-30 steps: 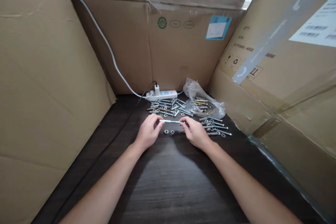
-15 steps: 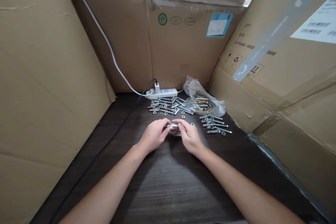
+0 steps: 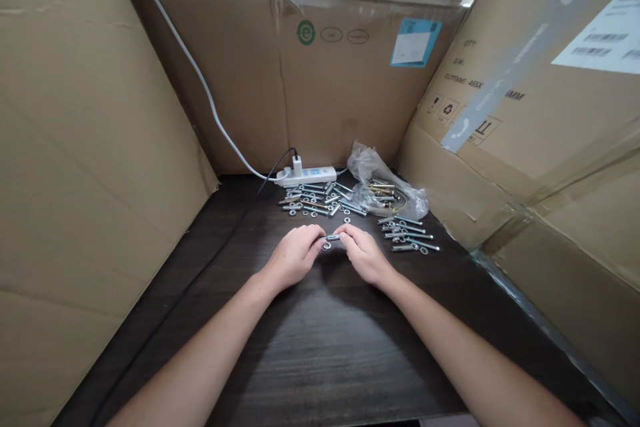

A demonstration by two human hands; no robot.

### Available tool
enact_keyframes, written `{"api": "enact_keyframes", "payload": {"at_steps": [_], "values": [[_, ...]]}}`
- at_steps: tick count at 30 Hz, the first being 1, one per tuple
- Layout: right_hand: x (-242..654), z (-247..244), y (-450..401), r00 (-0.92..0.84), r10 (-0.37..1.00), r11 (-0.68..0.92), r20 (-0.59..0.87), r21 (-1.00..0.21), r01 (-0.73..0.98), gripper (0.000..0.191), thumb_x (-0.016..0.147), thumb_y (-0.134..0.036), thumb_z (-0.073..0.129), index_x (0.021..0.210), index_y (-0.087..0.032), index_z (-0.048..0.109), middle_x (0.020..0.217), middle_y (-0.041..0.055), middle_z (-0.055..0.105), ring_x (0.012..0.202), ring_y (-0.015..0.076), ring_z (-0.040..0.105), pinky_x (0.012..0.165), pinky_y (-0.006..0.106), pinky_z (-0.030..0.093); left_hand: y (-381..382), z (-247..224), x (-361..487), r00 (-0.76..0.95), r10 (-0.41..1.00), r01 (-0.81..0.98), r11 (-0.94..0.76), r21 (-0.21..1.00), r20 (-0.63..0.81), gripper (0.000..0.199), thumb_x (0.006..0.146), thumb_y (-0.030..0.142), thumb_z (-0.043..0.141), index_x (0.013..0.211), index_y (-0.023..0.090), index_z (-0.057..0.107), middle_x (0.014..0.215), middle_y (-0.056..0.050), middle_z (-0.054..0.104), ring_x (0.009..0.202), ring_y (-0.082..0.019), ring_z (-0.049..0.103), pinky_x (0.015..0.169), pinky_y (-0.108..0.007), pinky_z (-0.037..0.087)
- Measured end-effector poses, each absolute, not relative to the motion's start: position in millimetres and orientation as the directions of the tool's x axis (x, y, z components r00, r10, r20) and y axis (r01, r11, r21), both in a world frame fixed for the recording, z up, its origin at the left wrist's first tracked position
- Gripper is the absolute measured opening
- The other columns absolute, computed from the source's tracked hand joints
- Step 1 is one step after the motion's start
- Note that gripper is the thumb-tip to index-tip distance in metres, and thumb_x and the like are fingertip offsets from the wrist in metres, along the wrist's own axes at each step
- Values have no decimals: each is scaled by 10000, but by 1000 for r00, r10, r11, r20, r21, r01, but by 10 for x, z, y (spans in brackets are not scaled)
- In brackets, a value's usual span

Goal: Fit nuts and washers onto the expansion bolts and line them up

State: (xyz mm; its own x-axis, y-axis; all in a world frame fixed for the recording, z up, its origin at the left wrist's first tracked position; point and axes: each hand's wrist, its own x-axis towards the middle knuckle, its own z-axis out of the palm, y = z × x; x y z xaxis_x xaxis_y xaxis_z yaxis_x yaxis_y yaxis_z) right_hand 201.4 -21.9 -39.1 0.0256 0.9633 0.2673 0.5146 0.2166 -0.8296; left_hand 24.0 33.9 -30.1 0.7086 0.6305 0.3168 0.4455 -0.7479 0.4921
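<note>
A short silver anchor bolt (image 3: 333, 237) lies level between my two hands above the dark table. My left hand (image 3: 299, 250) pinches its left end, and my right hand (image 3: 361, 252) has thumb and fingers closed on its right end. Just below the bolt, beside my left fingertips, are small ring washers (image 3: 327, 246); whether they lie on the table or hang from my fingers I cannot tell. Beyond my hands is a loose spread of bolts, sleeves and washers (image 3: 313, 198). To the right of my right hand sits a smaller row of bolts with washers (image 3: 407, 235).
A white power strip (image 3: 320, 176) with a plugged-in adapter stands at the back. Next to it, a clear plastic bag (image 3: 383, 180) holds more bolts. A black cable (image 3: 200, 273) crosses the table's left side. Large cardboard boxes (image 3: 345, 93) wall in the left, back and right.
My right fingers have drawn in around the bolt's end, baring more of its middle. The washers under it show more clearly. The whole view has shifted slightly.
</note>
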Motion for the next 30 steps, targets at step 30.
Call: {"api": "enact_keyframes", "payload": {"at_steps": [30], "values": [[2120,-434,-148,144,970,84,198,-821,565,405,848,-385,377,531,-202,203,541,-38,195,521,90,230,512,255,163,384,-427,226,757,604,478,-772,419,250,148,870,244,522,991,258,606,986,-30,551,923,-201,472,830,-356,404]]}}
